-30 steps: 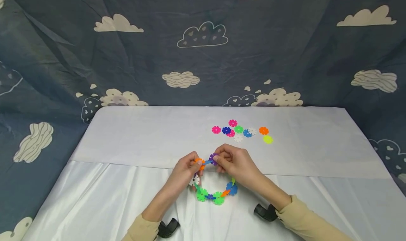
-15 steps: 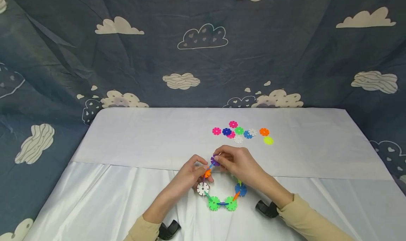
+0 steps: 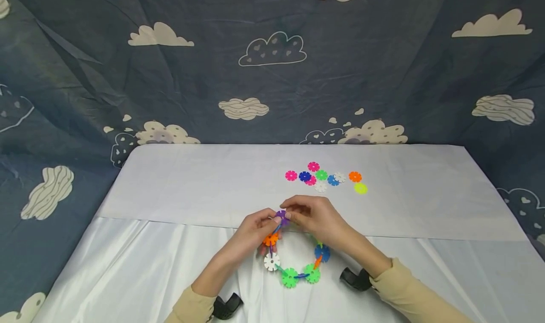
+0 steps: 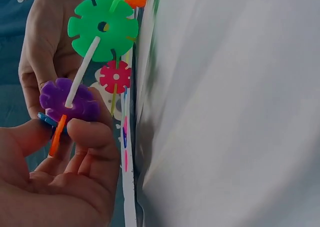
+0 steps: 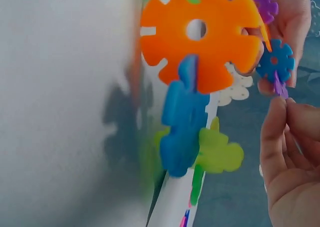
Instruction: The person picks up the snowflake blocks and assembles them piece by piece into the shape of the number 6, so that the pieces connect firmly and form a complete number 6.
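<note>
A chain of notched plastic discs curves between both hands. It includes a purple disc, an orange disc, a white disc, green discs and a blue disc. My left hand pinches the chain at the blue link beside the purple disc; in the right wrist view its fingers are at that blue disc. Thumb and fingertips of my right hand pinch the purple disc, seen edge-on in the right wrist view. The chain's upper right part is hidden behind the right hand.
Beyond the hands, loose discs lie on the white-covered table, among them pink, orange and yellow ones. A dark cloud-patterned cloth hangs behind the table.
My left hand has shifted its grip from the orange disc up to beside the purple disc. The lower chain has swung toward me. My right hand keeps its pinch, slightly further left.
</note>
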